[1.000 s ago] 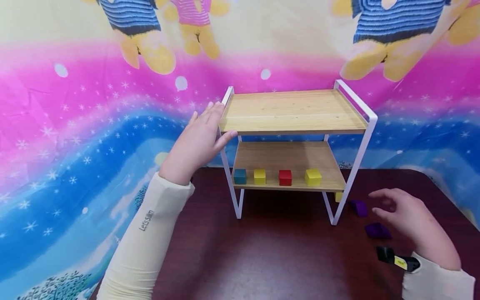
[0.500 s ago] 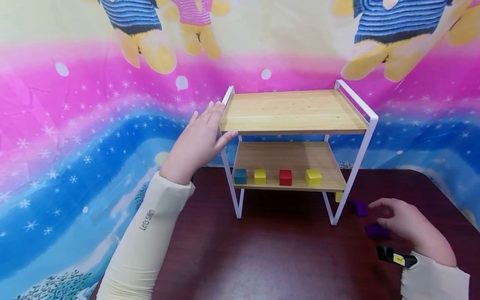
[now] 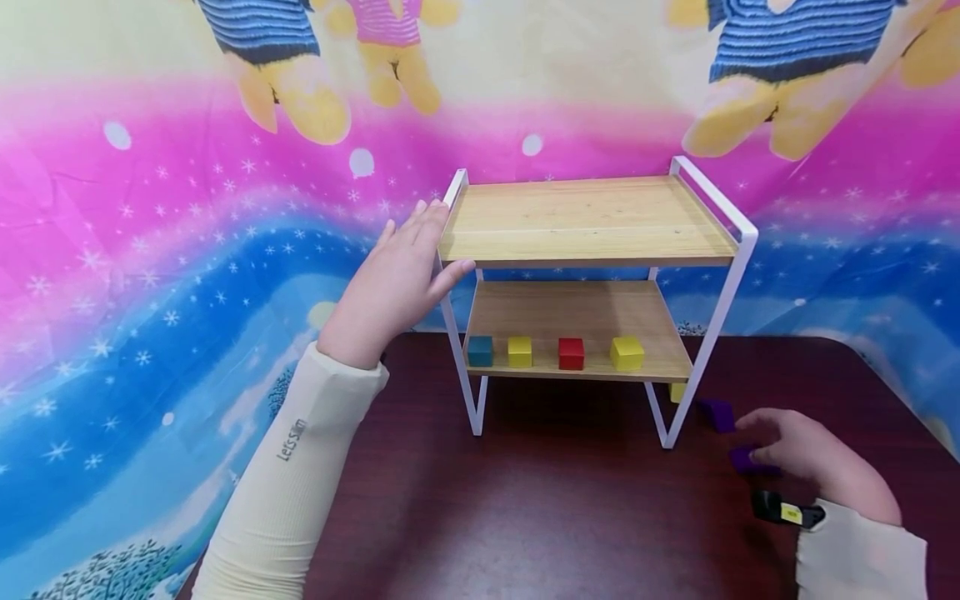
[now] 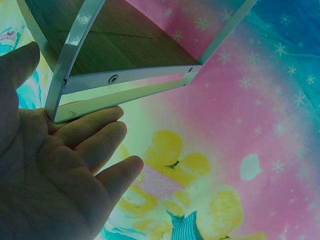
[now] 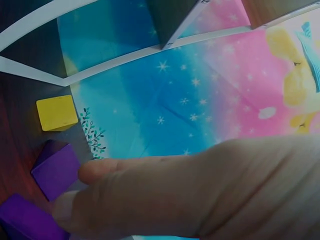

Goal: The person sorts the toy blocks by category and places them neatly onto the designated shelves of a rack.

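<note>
My left hand (image 3: 397,283) rests against the upper left corner of a two-tier wooden shelf (image 3: 585,217) with a white metal frame. In the left wrist view the fingers (image 4: 100,145) extend under the frame's rail (image 4: 125,97), and the thumb stands apart on the other side. My right hand (image 3: 817,458) is low at the shelf's right, fingers bent and thumb apart. It hovers by two purple wedge-shaped blocks, a farther one (image 5: 56,170) and a nearer one (image 5: 27,220). It partly hides the nearer one in the head view; whether it touches either is unclear.
The lower tier carries a row of cubes: teal (image 3: 480,351), yellow (image 3: 519,352), red (image 3: 571,353) and yellow (image 3: 627,352). Another yellow block (image 5: 56,113) lies on the dark table (image 3: 562,517) by the shelf's right leg. A patterned cloth (image 3: 187,250) hangs behind.
My right hand has moved down and slightly left, over the nearer purple block. The left hand has kept its place on the shelf, and the blocks have not moved.
</note>
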